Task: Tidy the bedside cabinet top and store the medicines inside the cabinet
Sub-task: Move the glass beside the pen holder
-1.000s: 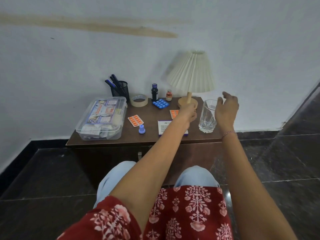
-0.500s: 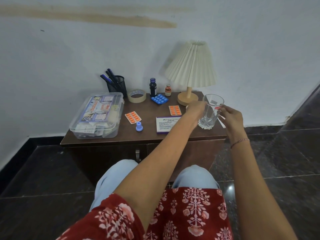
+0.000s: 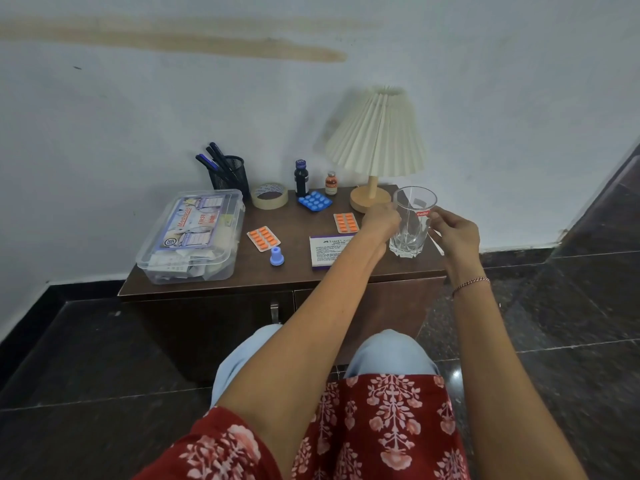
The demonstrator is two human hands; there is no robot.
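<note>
A person is sitting before the bedside cabinet [image 3: 207, 287], both hands closing around the drinking glass [image 3: 412, 221] standing upright at the top's right end. The left hand [image 3: 379, 220] is pressing its left side, the right hand [image 3: 453, 233] its right side, fingers curled on it. Medicines are lying on the top: two orange pill strips [image 3: 263, 238], a blue pill strip [image 3: 314, 201], a dark bottle [image 3: 301, 178] and a small vial [image 3: 331, 183] beside the lamp [image 3: 375, 147].

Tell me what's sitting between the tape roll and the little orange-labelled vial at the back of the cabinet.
In the head view, a dark bottle with a blue cap stands between the tape roll and the vial.
</note>
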